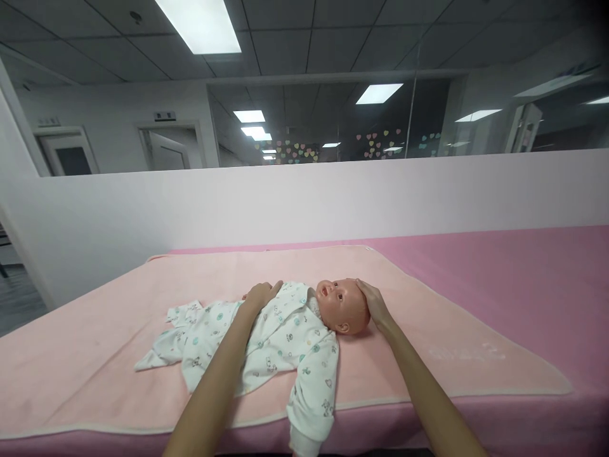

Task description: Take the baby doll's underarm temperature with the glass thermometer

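Observation:
A baby doll (343,310) lies on its back, its head to the right and its legs to the left. It wears a white printed outfit (280,336). Its near sleeve reaches past the front edge of the peach mat (118,324). My left hand (261,296) rests flat on the doll's belly, with the fingers stretched toward its far side and partly hidden. At the crown of the doll's head, my right hand (374,304) lies against it with extended fingers, not gripping.
Under the mat is a pink sheet (537,285), bare at the right. A low white wall (304,197) runs behind, topped by glass with heart stickers (295,151). At the far left, grey floor (19,301) shows beyond the wall's end.

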Motion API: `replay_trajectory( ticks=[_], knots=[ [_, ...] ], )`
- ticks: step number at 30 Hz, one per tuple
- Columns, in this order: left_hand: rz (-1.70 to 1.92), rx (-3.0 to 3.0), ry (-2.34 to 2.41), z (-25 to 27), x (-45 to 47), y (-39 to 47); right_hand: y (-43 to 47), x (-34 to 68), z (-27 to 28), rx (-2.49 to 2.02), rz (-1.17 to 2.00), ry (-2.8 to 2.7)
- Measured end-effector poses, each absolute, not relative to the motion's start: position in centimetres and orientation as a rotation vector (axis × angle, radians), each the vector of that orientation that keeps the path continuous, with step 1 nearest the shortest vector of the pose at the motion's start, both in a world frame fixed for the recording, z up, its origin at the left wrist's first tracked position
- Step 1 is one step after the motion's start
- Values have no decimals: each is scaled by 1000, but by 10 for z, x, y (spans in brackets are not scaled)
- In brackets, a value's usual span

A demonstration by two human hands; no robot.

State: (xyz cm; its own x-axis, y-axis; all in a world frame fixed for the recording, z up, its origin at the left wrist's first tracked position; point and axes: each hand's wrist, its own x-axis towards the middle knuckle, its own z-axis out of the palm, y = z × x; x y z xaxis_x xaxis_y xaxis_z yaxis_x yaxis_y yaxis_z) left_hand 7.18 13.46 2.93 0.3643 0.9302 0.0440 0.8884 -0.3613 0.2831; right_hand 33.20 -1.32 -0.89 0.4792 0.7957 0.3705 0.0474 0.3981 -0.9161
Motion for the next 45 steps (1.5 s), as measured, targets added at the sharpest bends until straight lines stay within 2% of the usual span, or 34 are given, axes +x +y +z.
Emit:
replay_trajectory(
  ticks=[8, 17, 31, 39, 45],
  knots=[
    [283, 2415, 1643, 29, 72, 134, -8, 341, -17, -1032, 495, -835],
    [268, 2424, 1638, 30, 72, 133, -12, 333, -10, -1069, 633, -939],
    [257, 2431, 1631, 31, 72, 133, -11, 339, -12, -967, 617, -724],
    [272, 2423, 1632, 32, 72, 133, -16, 325, -6, -1069, 705, -909],
    [266, 2417, 1644, 33, 72, 132, -13, 334, -9, -998, 618, -759]
  ],
)
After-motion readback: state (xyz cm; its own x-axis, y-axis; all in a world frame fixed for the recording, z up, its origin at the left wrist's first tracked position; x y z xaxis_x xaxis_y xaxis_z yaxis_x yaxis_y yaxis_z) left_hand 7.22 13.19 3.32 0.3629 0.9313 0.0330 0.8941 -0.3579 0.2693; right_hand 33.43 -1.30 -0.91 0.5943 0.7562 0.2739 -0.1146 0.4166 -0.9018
